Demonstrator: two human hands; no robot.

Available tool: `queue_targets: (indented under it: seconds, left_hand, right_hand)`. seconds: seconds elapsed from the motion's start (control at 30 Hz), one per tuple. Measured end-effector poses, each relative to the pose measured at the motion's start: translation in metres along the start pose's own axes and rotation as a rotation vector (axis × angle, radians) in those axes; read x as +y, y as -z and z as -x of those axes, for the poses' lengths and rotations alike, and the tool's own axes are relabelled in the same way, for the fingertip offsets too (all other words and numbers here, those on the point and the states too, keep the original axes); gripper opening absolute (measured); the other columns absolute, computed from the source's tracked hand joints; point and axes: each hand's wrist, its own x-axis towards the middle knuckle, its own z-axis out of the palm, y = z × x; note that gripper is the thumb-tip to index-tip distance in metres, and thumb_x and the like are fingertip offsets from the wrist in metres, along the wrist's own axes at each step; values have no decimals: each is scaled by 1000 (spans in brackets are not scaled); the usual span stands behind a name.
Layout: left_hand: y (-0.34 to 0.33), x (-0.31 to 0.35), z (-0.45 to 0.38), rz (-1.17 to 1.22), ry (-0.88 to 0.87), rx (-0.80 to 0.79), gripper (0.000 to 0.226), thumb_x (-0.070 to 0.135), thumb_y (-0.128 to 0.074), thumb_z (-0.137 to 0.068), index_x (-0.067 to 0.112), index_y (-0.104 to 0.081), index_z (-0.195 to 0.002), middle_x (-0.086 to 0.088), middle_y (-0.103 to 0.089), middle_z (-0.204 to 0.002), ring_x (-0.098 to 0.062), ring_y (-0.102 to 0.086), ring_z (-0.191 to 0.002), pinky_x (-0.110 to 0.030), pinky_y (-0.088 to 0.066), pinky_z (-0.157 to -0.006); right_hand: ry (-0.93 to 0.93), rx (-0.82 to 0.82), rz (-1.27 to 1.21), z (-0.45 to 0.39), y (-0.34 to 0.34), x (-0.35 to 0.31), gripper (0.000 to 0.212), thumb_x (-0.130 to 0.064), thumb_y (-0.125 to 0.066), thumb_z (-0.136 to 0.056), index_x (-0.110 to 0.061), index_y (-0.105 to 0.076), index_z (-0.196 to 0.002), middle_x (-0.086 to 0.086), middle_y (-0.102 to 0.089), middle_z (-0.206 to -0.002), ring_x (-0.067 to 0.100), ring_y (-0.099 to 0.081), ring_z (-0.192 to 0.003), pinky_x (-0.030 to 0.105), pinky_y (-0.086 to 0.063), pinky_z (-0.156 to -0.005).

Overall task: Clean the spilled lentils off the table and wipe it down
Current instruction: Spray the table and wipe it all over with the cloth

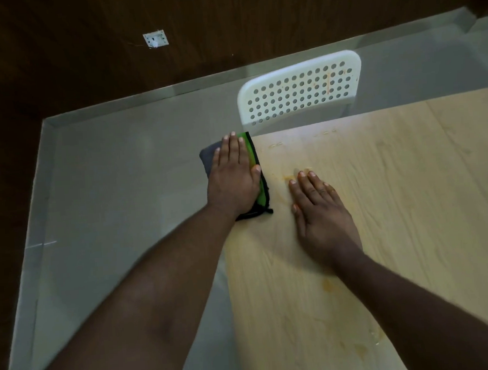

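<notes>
Seemingly mid-wipe in the head view, the left hand (232, 174) lies flat, fingers straight, pressing a green-and-grey cloth (258, 181) at the table's (395, 204) far-left edge, partly overhanging the floor. The right hand (320, 208) rests open beside it, gripping nothing, probably bracing. No whole lentils show; only yellowish smears (289, 177) by the right fingertips and nearer the camera.

Pale grey floor (109, 193) spreads wide, glossy under soft light. Dark wood-panelled wall (85, 37) behind, a white socket plate (155, 39) set into it. White perforated chair (300, 91) tucked close.
</notes>
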Motion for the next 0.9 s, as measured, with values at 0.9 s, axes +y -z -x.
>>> queue_targets:
  seconds: [0.9]
  left_hand:
    - [-20, 60, 213, 28, -141, 0, 73, 44, -19, -110, 3, 2, -167, -16, 8, -176, -26, 10, -163, -46, -9, -132]
  right_hand:
    - [-14, -23, -105, 19, 25, -5, 58, -37, -35, -112, -21, -25, -166, 1, -17, -175, 15, -7, -162, 33, -4, -131]
